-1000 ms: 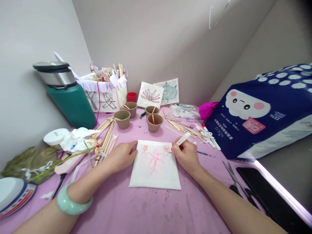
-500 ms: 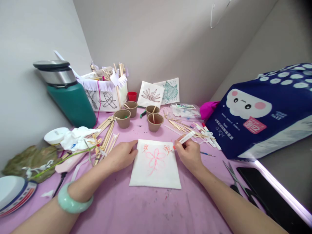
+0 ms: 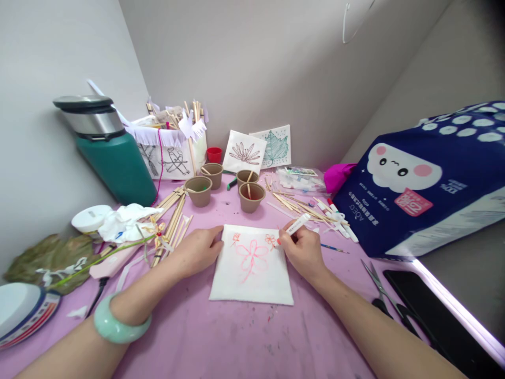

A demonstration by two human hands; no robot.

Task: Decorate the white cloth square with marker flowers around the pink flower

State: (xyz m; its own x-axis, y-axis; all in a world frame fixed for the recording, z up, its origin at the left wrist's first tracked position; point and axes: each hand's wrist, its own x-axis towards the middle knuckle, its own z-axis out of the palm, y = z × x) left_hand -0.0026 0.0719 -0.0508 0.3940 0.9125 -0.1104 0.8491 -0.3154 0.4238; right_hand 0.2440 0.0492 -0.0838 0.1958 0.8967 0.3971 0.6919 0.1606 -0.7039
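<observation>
A white square canvas (image 3: 252, 287) lies flat on the pink tabletop, with a large pink flower in its middle and small orange-red flowers near its two upper corners. My left hand (image 3: 199, 251) rests at the canvas's left edge, its thumb and index finger apart and touching the upper left side; nothing is held in it. Pinched in my right hand (image 3: 303, 252) is a white marker (image 3: 299, 223) with an orange-red end, pointing down at the canvas's upper right edge by the small flower. My fingers partly hide the marker's lower end.
Behind the canvas stand brown pots (image 3: 251, 198) holding sticks. A green bottle (image 3: 118, 163) and a decorated box (image 3: 173, 152) are back left. Scissors (image 3: 381, 287), a black phone (image 3: 434, 316) and a large blue package (image 3: 394, 210) are at right. Two drawn cards (image 3: 244, 152) lean on the wall.
My right hand has shifted slightly left with the marker, over the canvas's upper right edge. My left hand stays at the left edge.
</observation>
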